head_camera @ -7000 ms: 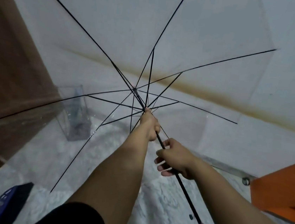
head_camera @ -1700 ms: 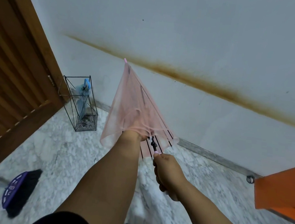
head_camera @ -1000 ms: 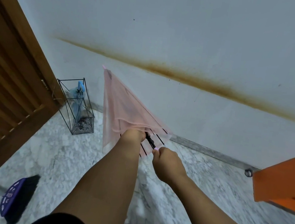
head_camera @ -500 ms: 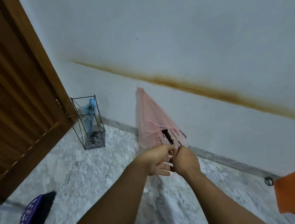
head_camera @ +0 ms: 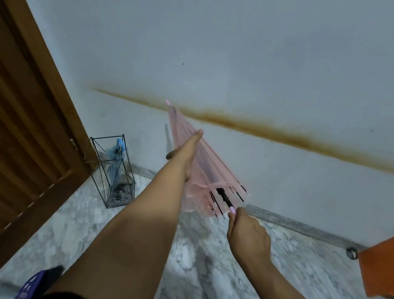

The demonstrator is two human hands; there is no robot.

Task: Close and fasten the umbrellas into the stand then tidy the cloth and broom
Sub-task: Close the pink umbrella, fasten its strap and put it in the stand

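— Head view: what is held, and by which hand?

— A folded pink umbrella (head_camera: 204, 165) is held slanted in front of the wall (head_camera: 252, 45), its tip pointed up and to the far left, where the brown stain line (head_camera: 278, 135) is crossed. The handle end is gripped by the right hand (head_camera: 247, 236), fingers curled round it, with a pink cap seen just above the fist. The left hand (head_camera: 186, 150) is laid along the canopy with fingers stretched out; the thumb is spread to the left. How firmly the fabric is pressed cannot be told.

— Is the canopy fastened?

— That cannot be told. The rib ends are seen fanned loosely near the right hand.

— Where is the stand?

— A wire umbrella stand (head_camera: 114, 172) is set on the marble floor (head_camera: 203, 260) at the far left, just beside the wooden door (head_camera: 14, 128) and close to the wall. A blue umbrella (head_camera: 116, 159) is already lodged in it.

— What edges limit movement?

— On the left, the door edge is found close to the stand. On the right, an orange panel (head_camera: 389, 264) juts in, with a small metal stop (head_camera: 352, 253) on the floor beside it. Open floor is left between stand and panel. At the near left, a purple broom head (head_camera: 35, 286) is lying on the floor, partly hidden by the left arm.
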